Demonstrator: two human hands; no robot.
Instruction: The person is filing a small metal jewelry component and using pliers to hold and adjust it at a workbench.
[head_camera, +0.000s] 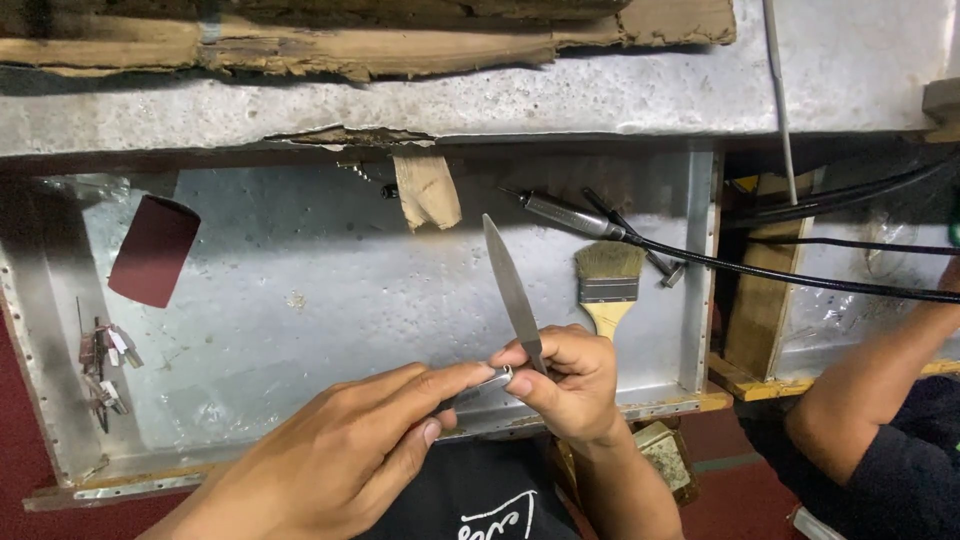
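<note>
My right hand (572, 385) is closed around the lower end of a slim metal file (511, 290), whose long axis runs up and slightly left, away from me over the metal tray (300, 300). My left hand (350, 450) pinches a small metal piece (480, 388) between thumb and fingertips, held crosswise so its end touches the file's base just beside my right thumb. A paintbrush (608, 285) lies further back on the tray, well apart.

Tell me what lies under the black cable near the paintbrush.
Under the black cable lies the paintbrush, bristles just below it, on the metal tray. A small metal tool is partly covered there.
</note>
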